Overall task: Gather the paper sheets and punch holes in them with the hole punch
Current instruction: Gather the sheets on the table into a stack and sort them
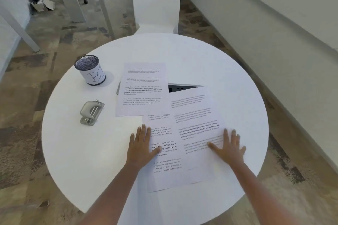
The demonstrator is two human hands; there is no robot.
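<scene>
Three printed paper sheets lie overlapping on the round white table [91,151]. The far sheet [144,87] sits in the middle of the table. A near sheet [164,166] lies partly under it, and a right sheet [197,115] overlaps that one. My left hand [141,145] rests flat with fingers spread on the left edge of the near sheet. My right hand [227,147] lies flat, fingers apart, on the right sheet. A grey metal hole punch [91,112] stands on the table to the left of the sheets, apart from both hands.
A mesh pen cup [90,69] with a white label stands at the table's far left. A dark cable port [180,87] in the tabletop shows between the sheets. A white chair [156,3] stands behind the table. A pale wall runs along the right.
</scene>
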